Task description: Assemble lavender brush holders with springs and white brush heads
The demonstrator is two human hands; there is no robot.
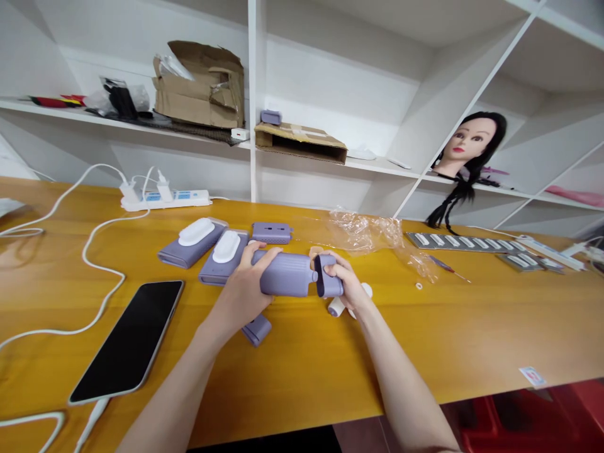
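Note:
My left hand (245, 286) is wrapped round a lavender plastic device body (287, 275), held just above the wooden table (472, 340). My right hand (346, 283) grips a lavender end cap (326, 277) at the body's right end, touching it. Two more lavender units with white tops (195, 239) (225, 255) lie behind my left hand. A small lavender block (271, 233) sits behind those. Another lavender piece (257, 329) lies on the table under my left wrist. A white cylindrical part (336, 307) rests below my right hand.
A black phone (129, 340) lies at the left on a white cable. A white power strip (165, 199) sits at the table's back. Crumpled clear plastic (363, 231) and grey trays of white parts (465, 241) lie to the right. Shelves hold cardboard boxes (201, 85) and a mannequin head (467, 148).

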